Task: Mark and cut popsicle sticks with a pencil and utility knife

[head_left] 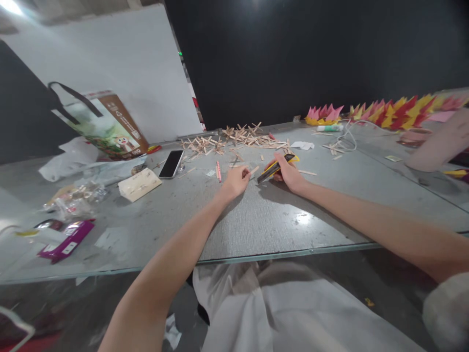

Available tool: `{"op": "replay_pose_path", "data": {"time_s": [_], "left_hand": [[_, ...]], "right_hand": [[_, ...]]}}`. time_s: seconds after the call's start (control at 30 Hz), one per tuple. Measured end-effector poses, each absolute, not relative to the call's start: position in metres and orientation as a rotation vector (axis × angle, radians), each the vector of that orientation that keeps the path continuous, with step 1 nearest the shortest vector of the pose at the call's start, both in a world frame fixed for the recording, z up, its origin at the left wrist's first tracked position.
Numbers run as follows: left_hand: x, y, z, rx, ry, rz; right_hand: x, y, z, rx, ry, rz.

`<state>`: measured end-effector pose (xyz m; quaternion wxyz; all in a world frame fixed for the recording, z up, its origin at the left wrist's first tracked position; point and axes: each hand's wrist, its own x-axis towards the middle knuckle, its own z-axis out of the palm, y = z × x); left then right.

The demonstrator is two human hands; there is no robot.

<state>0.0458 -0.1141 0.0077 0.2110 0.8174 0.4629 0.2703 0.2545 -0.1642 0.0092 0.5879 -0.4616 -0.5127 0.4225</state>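
My left hand (237, 180) is closed on a short wooden stick (254, 170), whose pale end pokes out to the right of the fingertips. Wrapped in my right hand (287, 175) is a yellow and black utility knife (273, 169), its front end slanting down to the left toward the stick. I cannot make out how far the blade is out. Behind both hands lies a heap of wooden sticks (249, 138), many joined in star-like clusters (203, 145). A pink striped stick-like piece (219, 171) rests left of my left hand.
A smartphone (171, 164), a cream paper pad (139, 185), a printed bag (110, 124) and a purple packet (68, 240) stand or lie to the left. On the right are folded paper flowers (324, 115), a glue tube (330, 128) and a white cable (351, 137). The glass table edge (256, 258) runs nearest me.
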Motion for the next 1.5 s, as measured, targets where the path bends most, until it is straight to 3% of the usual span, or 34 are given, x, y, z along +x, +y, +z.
{"op": "replay_pose_path", "data": {"time_s": [0.9,1.23,1.5], "left_hand": [[0.051,-0.146,0.024,2.64,1.188,0.441],[0.052,-0.137,0.017,2.387,1.2,0.665],[0.054,-0.135,0.015,2.041,1.219,0.799]], "right_hand": [[0.256,-0.164,0.007,-1.113,-1.3,0.925],[0.257,-0.165,0.009,-1.063,-1.246,0.918],[0.254,-0.172,0.016,-1.073,-1.233,0.733]]}}
